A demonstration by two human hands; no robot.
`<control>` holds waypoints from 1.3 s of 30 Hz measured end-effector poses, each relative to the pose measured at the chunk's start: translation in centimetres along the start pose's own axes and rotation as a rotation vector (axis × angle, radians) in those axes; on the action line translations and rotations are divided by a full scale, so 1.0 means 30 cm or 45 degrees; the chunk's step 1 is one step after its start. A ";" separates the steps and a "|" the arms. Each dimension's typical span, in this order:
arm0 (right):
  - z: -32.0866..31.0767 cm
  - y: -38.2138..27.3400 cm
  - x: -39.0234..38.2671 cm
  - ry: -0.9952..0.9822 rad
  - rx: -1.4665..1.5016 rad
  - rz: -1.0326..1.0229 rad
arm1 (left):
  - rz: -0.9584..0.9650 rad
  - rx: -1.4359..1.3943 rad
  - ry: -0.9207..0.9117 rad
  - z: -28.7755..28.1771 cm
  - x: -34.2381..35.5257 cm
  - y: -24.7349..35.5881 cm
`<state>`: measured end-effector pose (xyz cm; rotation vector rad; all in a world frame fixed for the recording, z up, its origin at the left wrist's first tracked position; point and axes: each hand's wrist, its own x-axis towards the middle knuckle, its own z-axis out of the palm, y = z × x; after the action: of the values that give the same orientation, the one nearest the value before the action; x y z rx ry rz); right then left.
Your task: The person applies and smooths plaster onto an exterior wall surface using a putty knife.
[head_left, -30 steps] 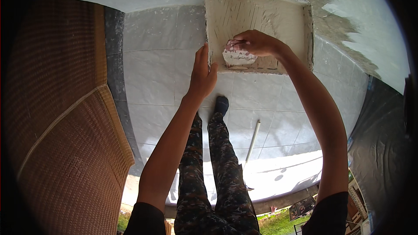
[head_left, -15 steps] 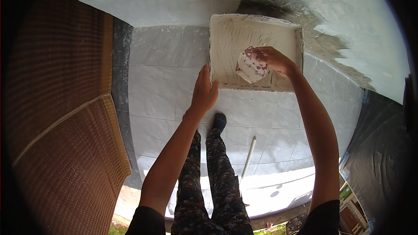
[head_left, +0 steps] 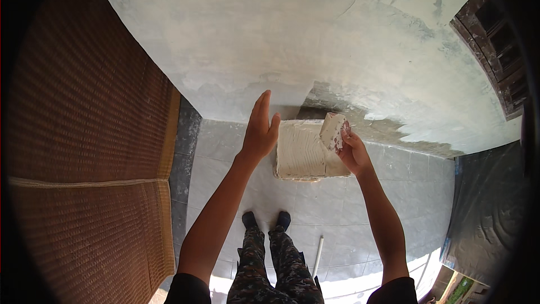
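Note:
My right hand (head_left: 355, 156) grips a flat putty spreader (head_left: 333, 130), its blade smeared with off-white paste and its reddish grip flecked with the same. The spreader is raised over the right part of a rectangular tray (head_left: 292, 178). Off-white paste (head_left: 301, 149) with curved ridges covers the tray's inside. My left hand (head_left: 260, 135) is held up beside the tray's left edge, fingers stretched out and thumb apart, holding nothing. Ahead stands a wall (head_left: 242, 39) with a patchy pale coat. A darker, uncoated-looking patch (head_left: 332, 100) lies low on it, just behind the tray.
Grey tiles (head_left: 225, 191) cover the floor under my feet (head_left: 283, 220). A white stick (head_left: 318, 256) lies near my right leg. Brown woven matting (head_left: 95, 135) hangs at the left, dark sheeting (head_left: 486, 208) at the right. A brown wooden frame (head_left: 495, 39) is set in the wall at upper right.
The view has tilted up, showing more wall. My right hand has lifted the spreader from low in the tray, blade turned upward. My left hand has come off the tray's edge.

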<state>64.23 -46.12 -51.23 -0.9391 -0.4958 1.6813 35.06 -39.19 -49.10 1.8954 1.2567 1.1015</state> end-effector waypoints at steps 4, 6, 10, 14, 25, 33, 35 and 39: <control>0.298 -0.235 -0.038 -0.091 -0.010 -0.167 | 0.236 0.004 0.145 -0.279 0.200 0.269; 0.461 -0.332 -0.071 -0.108 -0.020 -0.252 | 0.336 0.031 0.207 -0.430 0.254 0.406; 0.757 -0.493 -0.150 -0.133 -0.011 -0.432 | 0.496 0.101 0.346 -0.693 0.313 0.583; 0.952 -0.622 -0.203 -0.296 0.026 -0.628 | 0.568 0.174 0.451 -0.917 0.362 0.683; 1.392 -0.756 -0.175 -0.239 -0.025 -0.725 | 0.627 0.272 0.654 -1.347 0.483 0.673; 1.659 -0.793 0.030 -0.400 -0.126 -0.847 | 0.697 0.358 0.745 -1.533 0.660 0.616; 1.737 -0.790 0.091 -0.416 -0.163 -0.857 | 0.697 0.312 0.762 -1.566 0.705 0.618; 1.930 -0.757 0.170 -0.486 -0.241 -0.935 | 0.683 0.297 0.784 -1.638 0.771 0.573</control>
<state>31.86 -26.26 -1.70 -0.4611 -1.1196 1.1381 3.87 -22.13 -4.61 2.2304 1.2484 2.0097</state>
